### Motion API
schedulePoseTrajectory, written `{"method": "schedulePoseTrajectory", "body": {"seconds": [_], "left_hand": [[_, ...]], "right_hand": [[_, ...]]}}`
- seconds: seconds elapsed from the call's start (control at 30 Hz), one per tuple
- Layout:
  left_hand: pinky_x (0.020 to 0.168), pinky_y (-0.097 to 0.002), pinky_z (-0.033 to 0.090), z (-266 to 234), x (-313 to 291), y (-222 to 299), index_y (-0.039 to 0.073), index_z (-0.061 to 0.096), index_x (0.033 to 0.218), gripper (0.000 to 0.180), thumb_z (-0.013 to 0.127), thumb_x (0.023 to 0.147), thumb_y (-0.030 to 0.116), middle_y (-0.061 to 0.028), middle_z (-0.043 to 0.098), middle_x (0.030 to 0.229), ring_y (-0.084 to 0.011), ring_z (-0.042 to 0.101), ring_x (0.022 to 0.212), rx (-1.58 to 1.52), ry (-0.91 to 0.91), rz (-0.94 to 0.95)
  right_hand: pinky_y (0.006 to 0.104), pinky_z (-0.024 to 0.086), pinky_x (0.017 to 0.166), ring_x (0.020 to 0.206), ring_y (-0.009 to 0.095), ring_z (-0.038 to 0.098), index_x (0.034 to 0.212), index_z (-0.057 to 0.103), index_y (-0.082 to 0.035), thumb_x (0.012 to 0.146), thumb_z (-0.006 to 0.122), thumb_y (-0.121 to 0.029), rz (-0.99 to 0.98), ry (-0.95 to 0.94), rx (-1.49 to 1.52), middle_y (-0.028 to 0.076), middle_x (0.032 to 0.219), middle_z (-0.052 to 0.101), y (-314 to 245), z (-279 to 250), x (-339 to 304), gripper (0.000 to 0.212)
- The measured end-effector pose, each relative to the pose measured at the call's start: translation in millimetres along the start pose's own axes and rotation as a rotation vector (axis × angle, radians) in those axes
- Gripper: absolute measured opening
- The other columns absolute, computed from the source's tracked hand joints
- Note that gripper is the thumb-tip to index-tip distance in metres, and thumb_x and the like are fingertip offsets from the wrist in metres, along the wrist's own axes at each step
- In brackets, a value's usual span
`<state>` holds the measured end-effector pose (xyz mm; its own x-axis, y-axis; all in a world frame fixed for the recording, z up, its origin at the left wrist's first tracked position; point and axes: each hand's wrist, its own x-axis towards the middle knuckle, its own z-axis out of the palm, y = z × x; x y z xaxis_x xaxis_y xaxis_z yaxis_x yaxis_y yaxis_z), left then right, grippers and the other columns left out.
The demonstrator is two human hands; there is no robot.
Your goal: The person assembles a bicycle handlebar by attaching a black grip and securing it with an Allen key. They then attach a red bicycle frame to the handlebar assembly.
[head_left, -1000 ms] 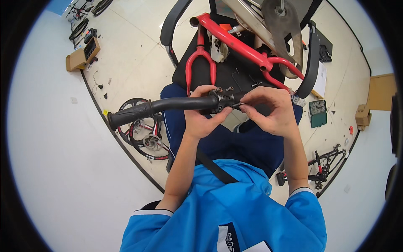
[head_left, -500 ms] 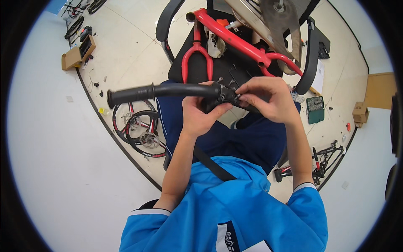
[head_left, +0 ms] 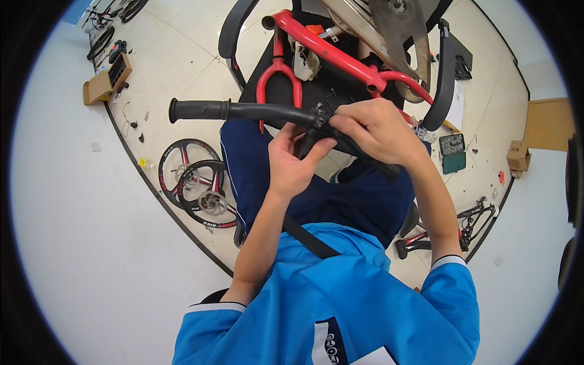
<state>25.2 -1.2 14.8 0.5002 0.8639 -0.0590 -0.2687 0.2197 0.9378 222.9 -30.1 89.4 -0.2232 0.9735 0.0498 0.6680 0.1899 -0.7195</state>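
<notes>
A black bicycle handlebar (head_left: 274, 114) lies across above my lap, its rubber grip (head_left: 201, 110) pointing left. The other end slopes down to the right beneath my right wrist. At the middle of the bar sits a black stem clamp (head_left: 317, 121) with small metal bolts. My left hand (head_left: 291, 167) is closed round the stem from below, thumb along its near side. My right hand (head_left: 380, 131) has thumb and fingers pinched together at the clamp's right side. Whatever lies between those fingertips is hidden.
Ahead, a black chair (head_left: 240, 36) bears a red bicycle frame (head_left: 334, 55), a red fork (head_left: 281, 68) and a hex key (head_left: 330, 96). Wheels (head_left: 201, 176) lie at left on the floor. At right are a green tool case (head_left: 453, 161) and a black frame (head_left: 468, 228).
The handlebar has turned and shifted, its grip end rising and moving right, its other end now showing at right. My right hand has moved slightly up and left over the clamp.
</notes>
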Motion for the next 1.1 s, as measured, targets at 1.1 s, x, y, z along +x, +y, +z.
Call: {"method": "schedulePoseTrajectory", "body": {"seconds": [1.1], "left_hand": [[0.089,-0.0353,0.053,-65,-33,-29,0.007,0.048,0.104,0.05,0.081,0.069,-0.008,-0.0078,0.063,0.104,-0.021,0.066,0.097,0.124,0.073,0.026]], "right_hand": [[0.0528,0.053,0.085,0.094,0.045,0.064,0.122,0.056,-0.001,0.092,0.053,-0.016,0.362,0.223,-0.436,0.028,0.109,0.062,187,104,64,0.035]]}}
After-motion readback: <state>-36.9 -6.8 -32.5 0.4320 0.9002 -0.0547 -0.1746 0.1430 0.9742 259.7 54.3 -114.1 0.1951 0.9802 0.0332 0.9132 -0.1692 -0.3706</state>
